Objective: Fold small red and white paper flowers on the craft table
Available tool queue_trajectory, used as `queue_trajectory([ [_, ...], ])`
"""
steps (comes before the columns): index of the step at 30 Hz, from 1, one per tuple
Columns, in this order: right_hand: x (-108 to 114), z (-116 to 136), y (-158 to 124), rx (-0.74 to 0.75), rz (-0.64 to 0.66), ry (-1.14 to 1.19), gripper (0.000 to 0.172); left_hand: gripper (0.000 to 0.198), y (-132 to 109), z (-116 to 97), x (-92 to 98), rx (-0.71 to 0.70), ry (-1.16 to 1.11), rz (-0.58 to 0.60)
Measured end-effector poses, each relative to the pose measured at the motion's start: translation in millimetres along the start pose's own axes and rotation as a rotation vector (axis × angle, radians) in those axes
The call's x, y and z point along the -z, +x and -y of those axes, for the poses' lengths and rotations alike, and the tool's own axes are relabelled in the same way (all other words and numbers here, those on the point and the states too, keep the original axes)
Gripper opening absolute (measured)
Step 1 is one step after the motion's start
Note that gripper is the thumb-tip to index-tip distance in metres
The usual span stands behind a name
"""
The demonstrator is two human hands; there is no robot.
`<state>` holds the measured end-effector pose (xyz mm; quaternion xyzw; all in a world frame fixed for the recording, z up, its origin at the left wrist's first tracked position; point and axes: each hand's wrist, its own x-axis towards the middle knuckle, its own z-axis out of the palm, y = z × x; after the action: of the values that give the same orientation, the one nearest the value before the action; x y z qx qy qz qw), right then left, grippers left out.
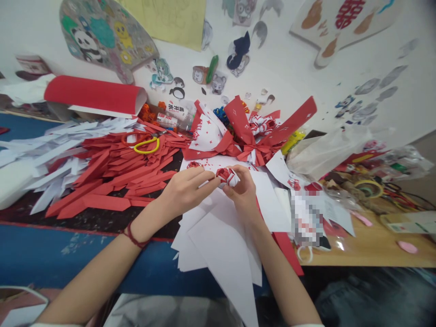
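A small red-and-white folded paper rose (227,175) is held over a stack of white paper sheets (221,231). My right hand (244,190) grips it from the right, thumb below and fingers curled behind. From the left, my left hand (190,188) has its fingers pinched together at the rose's near edge; the exact spot they grip is too small to make out. Just behind the left hand, another red-and-white paper rose (194,165) lies partly hidden. A dark braided band circles my left wrist.
Red paper strips (112,168) and white strips (57,145) are heaped on the left, with yellow-handled scissors (147,146) on top. Red-wrapped paper bouquets (252,136) stand against the wall. To the right are a plastic bag (327,147) and a tape roll (369,187).
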<state>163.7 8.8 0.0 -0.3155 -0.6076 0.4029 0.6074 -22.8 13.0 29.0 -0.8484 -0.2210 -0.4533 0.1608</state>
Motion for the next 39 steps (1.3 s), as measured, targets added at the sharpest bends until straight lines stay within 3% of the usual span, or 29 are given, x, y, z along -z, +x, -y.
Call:
queue_trajectory([
  [3, 0, 1, 0, -0.011, -0.005, -0.019, 0.049, 0.006, 7, -5, 2.1, 0.249, -0.254, -0.042],
  [6, 1, 1, 0, 0.003, 0.002, -0.025, 0.048, 0.013, 12, -8, 2.7, 0.614, -0.530, 0.055],
  [8, 1, 0, 0, 0.022, 0.009, -0.019, 0.047, 0.016, 13, -7, 2.7, 0.738, -0.640, 0.123],
  [10, 1, -2, 0, 0.026, 0.021, -0.018, 0.047, 0.016, 13, -6, 3.0, 0.769, -0.643, 0.138],
  [21, 2, -4, -1, 0.054, 0.055, -0.061, 0.048, 0.013, 11, -11, 0.5, 0.376, -0.294, 0.103],
  [29, 5, -4, 1, 0.048, 0.069, -0.035, 0.050, 0.009, 15, -6, 10.2, 0.512, -0.471, -0.014],
  [35, 3, -5, 0, 0.045, 0.043, -0.075, 0.049, 0.005, 8, -6, 2.5, 0.267, -0.241, -0.131],
  [39, 2, -5, 0, 0.043, 0.023, -0.055, 0.047, 0.004, 2, -7, -2.9, 0.137, -0.026, -0.120],
])
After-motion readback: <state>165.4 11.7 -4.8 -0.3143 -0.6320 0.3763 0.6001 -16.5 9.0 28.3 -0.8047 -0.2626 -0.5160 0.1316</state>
